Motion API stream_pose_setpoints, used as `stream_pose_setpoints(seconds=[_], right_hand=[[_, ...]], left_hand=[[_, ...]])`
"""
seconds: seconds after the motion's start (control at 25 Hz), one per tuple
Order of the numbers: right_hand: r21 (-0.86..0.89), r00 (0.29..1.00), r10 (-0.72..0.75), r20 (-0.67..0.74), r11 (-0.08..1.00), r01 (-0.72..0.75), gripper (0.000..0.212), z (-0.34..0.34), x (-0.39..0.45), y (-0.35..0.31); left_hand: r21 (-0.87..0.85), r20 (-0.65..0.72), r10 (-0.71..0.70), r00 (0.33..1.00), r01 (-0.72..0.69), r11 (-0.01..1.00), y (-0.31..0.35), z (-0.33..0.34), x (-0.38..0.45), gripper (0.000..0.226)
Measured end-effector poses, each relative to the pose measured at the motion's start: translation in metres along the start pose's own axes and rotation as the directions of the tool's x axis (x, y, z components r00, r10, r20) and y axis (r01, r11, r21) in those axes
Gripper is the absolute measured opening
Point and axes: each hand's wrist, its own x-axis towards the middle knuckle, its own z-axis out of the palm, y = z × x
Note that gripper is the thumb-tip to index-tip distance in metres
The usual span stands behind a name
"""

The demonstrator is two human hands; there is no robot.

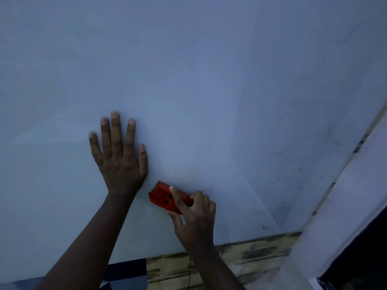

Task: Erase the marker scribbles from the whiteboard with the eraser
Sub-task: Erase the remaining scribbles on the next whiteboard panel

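Clearly, in the head view the right hand (193,216) gripped the orange eraser (167,197): the forefinger lay along its back, the thumb pressed its lower edge, and the other fingers curled over its far end. The eraser lay on the whiteboard (188,80), just beside the wrist of the left hand (119,155) and a little below that palm. Its long axis ran slanted, from the upper left end near the left wrist down to the right into the gripping hand.

The left hand was spread flat on the board, fingers straight and a little apart, holding nothing; I judged that it only steadied the person.

What remained of the marker scribbles (280,156) were faint thin lines, all on the far side of the right hand, up and to the right, well apart from the eraser. The board around both hands looked already wiped. So the right hand was the nearer one, and the next stroke probably had to go rightward and upward, away from the left hand.
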Motion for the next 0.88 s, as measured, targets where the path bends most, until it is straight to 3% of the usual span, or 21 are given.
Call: stream_pose_setpoints(seconds=[0.12,0.24,0.32,0.4,0.52,0.64,0.8,0.88], right_hand=[[0.071,0.987,0.145,-0.073,0.988,-0.140,0.083,-0.024,0.019,0.021],[0.379,0.860,0.436,-0.264,0.867,-0.323,0.074,-0.052,0.061,0.043],[0.470,0.824,0.476,-0.306,0.829,-0.305,0.072,-0.062,0.080,0.047],[0.380,0.866,0.393,-0.308,0.886,-0.267,0.074,-0.061,0.083,0.036],[0.074,0.983,0.090,-0.158,0.994,-0.079,0.073,-0.027,0.042,0.017],[-0.190,0.992,-0.127,-0.004,0.974,0.124,0.078,0.019,-0.025,0.036],[-0.204,0.982,-0.181,0.053,0.961,0.188,0.073,0.029,-0.055,0.061],[-0.097,0.998,-0.065,-0.002,0.993,0.064,0.071,0.014,-0.043,0.064]], left_hand=[[0.005,0.010,0.005,1.000,-0.005,1.000,-0.001,0.000,-0.004,0.059],[0.010,0.012,-0.002,1.000,0.002,1.000,0.001,0.000,-0.010,0.059],[0.007,0.010,-0.007,1.000,0.007,1.000,0.002,0.001,-0.014,0.059],[0.008,0.011,-0.014,1.000,0.014,1.000,0.002,0.001,-0.020,0.059],[-0.012,0.034,-0.025,0.999,0.025,1.000,0.002,0.001,-0.034,0.059],[-0.011,0.073,-0.008,0.997,0.009,1.000,0.001,0.000,-0.058,0.063],[-0.021,0.141,-0.016,0.990,0.019,1.000,0.003,-0.003,-0.093,0.067],[-0.030,0.172,-0.035,0.984,0.041,0.999,0.005,-0.004,-0.106,0.069]])
